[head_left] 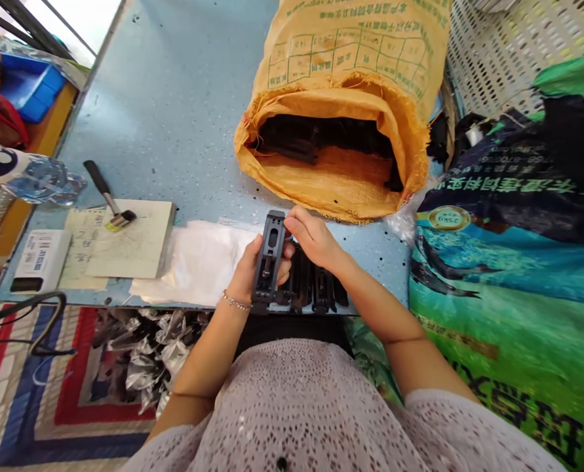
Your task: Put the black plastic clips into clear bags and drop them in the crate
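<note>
Head view, and the left hand (246, 267) has its fingers closed round a black part (271, 254) at the table's near edge; the right hand (317, 241) curls by its top, pinching or just touching, can't tell! Beyond, a sack (350, 56) gapes.

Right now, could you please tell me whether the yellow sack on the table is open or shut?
Open: the yellow sack has its frayed rim gaping wide, with dark parts visible inside.
</note>
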A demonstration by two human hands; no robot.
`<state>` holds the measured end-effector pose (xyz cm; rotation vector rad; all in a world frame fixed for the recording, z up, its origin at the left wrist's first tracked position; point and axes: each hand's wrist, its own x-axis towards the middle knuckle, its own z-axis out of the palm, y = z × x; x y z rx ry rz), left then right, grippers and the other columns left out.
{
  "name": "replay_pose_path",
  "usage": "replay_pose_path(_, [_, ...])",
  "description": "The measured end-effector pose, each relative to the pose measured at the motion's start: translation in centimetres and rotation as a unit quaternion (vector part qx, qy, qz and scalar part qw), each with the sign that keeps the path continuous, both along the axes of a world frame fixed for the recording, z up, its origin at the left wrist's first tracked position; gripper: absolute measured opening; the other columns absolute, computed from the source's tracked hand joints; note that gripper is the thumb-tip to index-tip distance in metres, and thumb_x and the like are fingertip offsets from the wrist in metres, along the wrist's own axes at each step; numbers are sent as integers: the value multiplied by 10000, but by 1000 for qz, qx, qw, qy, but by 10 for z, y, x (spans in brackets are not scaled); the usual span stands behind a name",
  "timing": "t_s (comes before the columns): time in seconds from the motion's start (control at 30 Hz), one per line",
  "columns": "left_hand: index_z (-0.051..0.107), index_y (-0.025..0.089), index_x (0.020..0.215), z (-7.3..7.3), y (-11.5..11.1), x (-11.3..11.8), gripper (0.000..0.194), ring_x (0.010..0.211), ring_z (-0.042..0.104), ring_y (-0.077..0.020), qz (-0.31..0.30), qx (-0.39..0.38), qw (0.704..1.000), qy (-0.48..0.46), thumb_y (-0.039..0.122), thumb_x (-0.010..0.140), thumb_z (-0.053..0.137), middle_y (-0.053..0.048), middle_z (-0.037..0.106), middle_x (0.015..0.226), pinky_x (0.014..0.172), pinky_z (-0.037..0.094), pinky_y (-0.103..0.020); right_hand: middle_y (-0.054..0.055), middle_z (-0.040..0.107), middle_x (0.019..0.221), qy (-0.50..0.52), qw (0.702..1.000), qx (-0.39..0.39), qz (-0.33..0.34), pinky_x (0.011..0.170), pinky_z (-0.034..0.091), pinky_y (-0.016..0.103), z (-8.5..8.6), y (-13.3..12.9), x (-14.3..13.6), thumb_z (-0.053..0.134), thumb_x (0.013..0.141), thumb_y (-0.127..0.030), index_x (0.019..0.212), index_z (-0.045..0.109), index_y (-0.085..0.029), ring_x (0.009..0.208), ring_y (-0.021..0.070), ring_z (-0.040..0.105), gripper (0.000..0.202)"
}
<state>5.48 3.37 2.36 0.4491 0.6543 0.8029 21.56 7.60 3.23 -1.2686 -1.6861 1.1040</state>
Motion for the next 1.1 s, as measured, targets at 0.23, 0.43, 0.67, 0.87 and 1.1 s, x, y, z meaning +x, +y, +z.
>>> replay_pose_path(0.23, [629, 218, 995, -7, -1, 0, 481, 493, 475, -93, 161, 32, 982, 97, 609, 761, 783, 24, 573, 665, 454, 368, -232, 0, 528, 615, 67, 987, -143, 37, 505, 364, 276, -17, -37, -6, 229, 949, -843, 768, 520, -235, 539, 145, 455, 698])
replay_pose_path(0.43, [658, 181, 977, -24, -18, -5, 517, 470, 495, -120, 84, 1, 990, 115, 670, 809, 645, 0, 568, 602, 417, 357, -247, 51, 645, 721, -147, 979, 117, 79, 657, 451, 328, -25, -116, -6, 313, 1096, -438, 752, 578, -217, 680, 178, 574, 487])
replay_pose_path(0.67, [658, 192, 1052, -63, -20, -24, 531, 575, 671, -186, 16, 61, 933, 354, 691, 914, 540, -29, 696, 698, 469, 501, -261, 177, 619, 1393, -364, 923, 99, -77, 1075, 453, 543, -55, -137, 68, 557, 1016, -355, 1333, 619, -179, 1290, 346, 546, 367])
replay_pose_path(0.87, [699, 167, 1054, -69, -17, -14, 529, 717, 739, -215, 31, 76, 946, 315, 658, 921, 553, -76, 754, 837, 554, 583, -285, 191, 635, 1322, -381, 907, 115, -139, 1077, 488, 598, -62, -139, 105, 548, 1009, -268, 1351, 625, -163, 1306, 370, 533, 366])
replay_pose_path(1.1, [763, 110, 985, -30, -28, -34, 537, 712, 748, -235, -126, 60, 963, 232, 597, 937, 540, -148, 791, 886, 616, 611, -324, 138, 597, 1466, -250, 927, 276, 50, 1159, 495, 505, -12, -110, 52, 472, 1034, -118, 1479, 518, -202, 1424, 276, 515, 456])
